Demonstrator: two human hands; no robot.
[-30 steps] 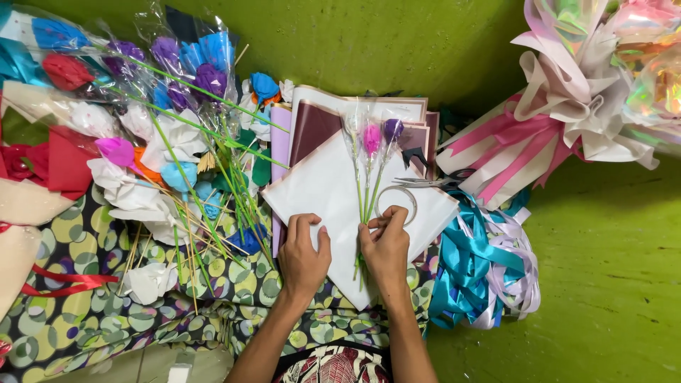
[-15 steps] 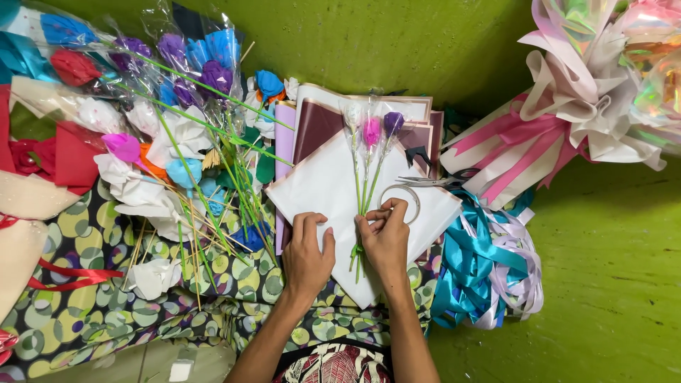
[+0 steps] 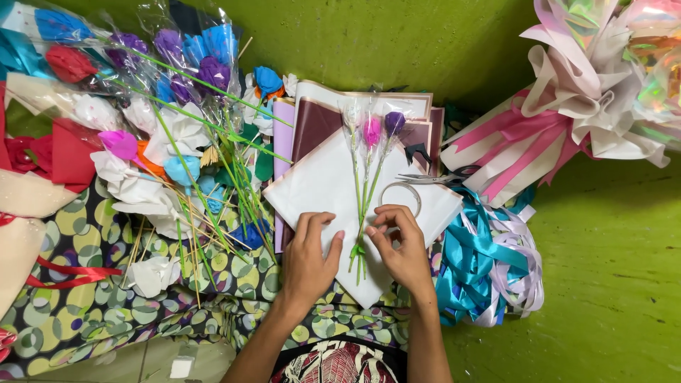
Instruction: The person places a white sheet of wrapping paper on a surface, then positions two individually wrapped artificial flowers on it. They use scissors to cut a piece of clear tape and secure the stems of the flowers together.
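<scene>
While both hands rest on a white wrapping sheet (image 3: 319, 184) laid corner-down like a diamond, three wrapped artificial flowers (image 3: 369, 135) lie up its middle: a white, a pink and a purple bud on thin green stems, each in a clear sleeve. The left hand (image 3: 310, 255) lies flat with fingers spread, just beside the stems. The right hand (image 3: 404, 245) pinches the gathered stem ends (image 3: 357, 250) between thumb and fingertips. Under the sheet sits a stack of maroon and lilac papers (image 3: 312, 117). Scissors (image 3: 433, 177) and a thin wire ring (image 3: 401, 190) lie beside the right hand. Glossy teal and lilac ribbon (image 3: 489, 262) bunches at the right; a heap of more sleeved flowers (image 3: 177, 85) crowds the left on a dotted cloth (image 3: 85, 291).
</scene>
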